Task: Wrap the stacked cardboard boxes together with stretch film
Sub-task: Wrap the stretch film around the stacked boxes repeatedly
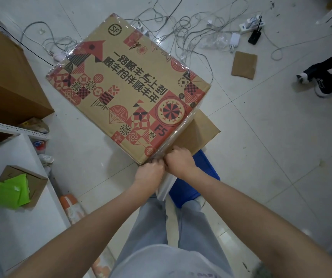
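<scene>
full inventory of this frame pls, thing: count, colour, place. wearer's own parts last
printed box: 1, brown with red and black print, top of stack, centre
plain box: 1, brown, under the printed box
stretch film: clear, over the stack's sides and edges
blue item: 1, blue, on floor below the stack's near corner
large carton: 1, brown, far left
small open box: 1, brown, on white shelf at left
green packets: several, green, in and over that box
cardboard scrap: 1, brown, floor at right
cables: many, grey-white, floor at top
power strip: 1, white, top right
another person's feet: dark shoes, right edge
left hand: pinches film at the near corner
right hand: grips film at the same corner
</scene>
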The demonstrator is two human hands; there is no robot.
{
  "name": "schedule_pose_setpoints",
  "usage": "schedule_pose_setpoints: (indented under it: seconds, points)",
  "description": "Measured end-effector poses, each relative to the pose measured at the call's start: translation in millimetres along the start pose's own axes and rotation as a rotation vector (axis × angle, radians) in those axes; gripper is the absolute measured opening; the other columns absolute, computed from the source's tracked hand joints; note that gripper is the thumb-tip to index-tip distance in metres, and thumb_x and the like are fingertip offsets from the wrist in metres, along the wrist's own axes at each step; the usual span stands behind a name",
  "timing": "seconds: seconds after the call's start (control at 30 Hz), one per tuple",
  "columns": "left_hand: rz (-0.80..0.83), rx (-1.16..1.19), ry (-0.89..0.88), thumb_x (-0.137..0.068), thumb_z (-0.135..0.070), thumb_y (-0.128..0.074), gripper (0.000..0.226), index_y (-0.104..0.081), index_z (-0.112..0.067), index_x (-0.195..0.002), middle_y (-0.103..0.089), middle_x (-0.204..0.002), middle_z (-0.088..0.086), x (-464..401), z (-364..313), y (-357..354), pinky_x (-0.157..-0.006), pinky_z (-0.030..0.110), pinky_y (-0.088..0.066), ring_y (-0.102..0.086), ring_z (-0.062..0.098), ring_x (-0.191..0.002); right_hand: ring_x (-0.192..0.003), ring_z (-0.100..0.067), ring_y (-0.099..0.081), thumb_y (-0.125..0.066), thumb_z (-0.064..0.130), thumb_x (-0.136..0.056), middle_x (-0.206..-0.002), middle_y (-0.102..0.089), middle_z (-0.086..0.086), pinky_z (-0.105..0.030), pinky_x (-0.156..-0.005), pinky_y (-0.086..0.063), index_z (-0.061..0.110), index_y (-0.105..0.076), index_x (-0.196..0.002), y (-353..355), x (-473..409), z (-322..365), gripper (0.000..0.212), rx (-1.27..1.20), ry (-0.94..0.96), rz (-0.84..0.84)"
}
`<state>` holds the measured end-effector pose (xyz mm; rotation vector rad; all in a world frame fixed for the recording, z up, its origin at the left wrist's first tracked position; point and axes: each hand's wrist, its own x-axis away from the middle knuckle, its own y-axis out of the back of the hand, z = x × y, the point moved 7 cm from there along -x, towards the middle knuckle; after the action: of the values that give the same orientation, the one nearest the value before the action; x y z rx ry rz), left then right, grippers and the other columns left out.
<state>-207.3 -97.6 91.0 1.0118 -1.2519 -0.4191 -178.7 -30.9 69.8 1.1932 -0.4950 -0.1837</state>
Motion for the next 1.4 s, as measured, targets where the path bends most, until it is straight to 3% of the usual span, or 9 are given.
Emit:
schedule_pose_setpoints:
  seconds: [0.17,0.43,0.6,0.7,0.87,1.03,1.13,1.2,1.4]
  points:
    - [0.03,-0.034,-0.003,-0.095,-0.004,-0.039,0.029,-0.051,-0.004,-0.121,-0.059,-0.119,0.011,3,2,-3,-0.076,0.034,-0.051,-0.066,0.028,-0.099,-0.098,-0.025,-0.058,-0.049,0.017,-0.09,-0.097,-0.066,-0.009,-0.031,-0.069,-0.042,0.009,-0.07,-0.093,-18,-3,-2,0.023,0.025,-0.132,0.221]
    - [0.021,-0.066,-0.048,-0.097,-0.007,-0.038,0.033,-0.049,-0.009,-0.128,-0.057,-0.123,0.008,3,3,-10,-0.073,0.031,-0.047,-0.064,0.025,-0.1,-0.078,-0.022,-0.059,-0.049,0.012,-0.093,-0.097,-0.067,-0.006,-0.029,-0.062,-0.044,0.009,-0.067,-0.095,-42,3,-28,0.019,-0.116,-0.412,0.402]
    - [-0.195,-0.041,-0.073,-0.039,-0.012,-0.089,0.042,-0.071,-0.008,-0.077,-0.059,-0.053,0.002,4,-9,-1,-0.033,0.016,-0.036,-0.052,0.016,-0.03,-0.07,-0.019,-0.054,-0.048,0.015,-0.093,-0.075,-0.055,0.001,-0.027,-0.059,-0.044,0.01,-0.066,-0.088,-31,-7,-65,0.019,-0.051,-0.384,0.417]
    - [-0.239,-0.048,-0.037,-0.023,-0.01,-0.088,0.043,-0.067,-0.008,-0.06,-0.051,-0.043,0.0,-3,-13,-3,-0.03,0.01,-0.027,-0.041,0.014,-0.02,-0.069,-0.019,-0.054,-0.049,0.023,-0.093,-0.069,-0.051,0.003,-0.028,-0.055,-0.04,0.014,-0.06,-0.078,-29,-12,-41,0.02,-0.022,-0.233,0.454]
    - [-0.172,-0.042,-0.054,-0.021,-0.018,-0.09,0.051,-0.069,-0.009,-0.066,-0.059,-0.057,0.004,7,-19,-21,-0.03,0.012,-0.025,-0.047,0.012,-0.029,-0.062,-0.018,-0.05,-0.045,0.03,-0.089,-0.056,-0.041,0.006,-0.026,-0.056,-0.038,0.02,-0.039,-0.056,-25,-1,-19,0.036,0.039,-0.05,0.444]
    - [-0.338,0.009,-0.168,-0.047,-0.019,-0.082,0.097,-0.045,0.0,-0.133,-0.06,-0.127,0.015,40,-19,-37,-0.037,0.019,-0.043,-0.065,0.018,-0.062,-0.066,-0.017,-0.052,-0.045,0.035,-0.088,-0.065,-0.05,0.005,-0.026,-0.057,-0.041,0.021,-0.044,-0.06,-22,-5,-8,0.031,0.135,0.136,0.439]
    - [-0.36,0.105,-0.294,-0.065,-0.025,-0.069,0.056,-0.061,-0.006,-0.117,-0.064,-0.115,0.009,50,-25,-47,-0.046,0.023,-0.048,-0.066,0.022,-0.069,-0.069,-0.02,-0.057,-0.048,0.039,-0.085,-0.072,-0.058,0.001,-0.028,-0.061,-0.05,0.016,-0.056,-0.068,-22,-5,-10,0.03,0.122,0.127,0.435]
    - [-0.272,0.332,-0.106,-0.086,-0.024,-0.047,0.022,-0.061,-0.012,-0.098,-0.059,-0.098,0.002,45,-15,-57,-0.053,0.025,-0.043,-0.062,0.022,-0.071,-0.071,-0.022,-0.06,-0.048,0.042,-0.084,-0.069,-0.057,0.0,-0.029,-0.064,-0.052,0.014,-0.062,-0.074,-20,-5,-13,0.032,0.08,0.098,0.419]
    - [0.074,1.372,0.769,-0.095,-0.044,-0.048,0.035,-0.046,-0.011,-0.106,-0.057,-0.096,0.009,15,6,-104,-0.074,0.033,-0.045,-0.057,0.026,-0.085,-0.072,-0.019,-0.043,-0.044,0.028,-0.09,-0.072,-0.053,-0.001,-0.027,-0.06,-0.036,0.009,-0.066,-0.084,-21,6,-18,0.03,0.064,0.088,0.344]
